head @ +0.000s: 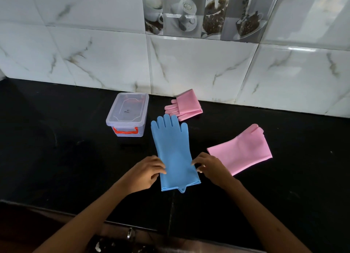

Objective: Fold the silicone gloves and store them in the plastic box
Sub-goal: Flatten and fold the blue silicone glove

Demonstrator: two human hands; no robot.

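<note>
In the head view, a blue silicone glove (175, 154) is being laid flat on the black bench (66, 158), its fingers pointing away toward the tiled wall (198, 66) and its cuff lying nearest the person. The left hand (146, 172) is being rested against the left edge of the glove near the cuff, with the fingers curled lightly and touching the silicone; its grip is narrow, and whether the edge is actually being pinched cannot be told. The right hand (210, 165) is being placed against the right edge at about the same level, fingertips touching the glove, the grip likewise narrow and nothing being visibly lifted. The clear plastic box (127, 117) with a red handle is being kept just left of the blue glove's fingers, its lid on. A pink glove (241, 150) is being left lying flat to the right of the blue one, near the right hand but apart from it, its fingertip end appearing turned under. A second pink glove (184, 106), folded over on itself, is being kept farther back, close to the wall and just beyond the blue glove's fingertips. No glove is being held inside the box.
</note>
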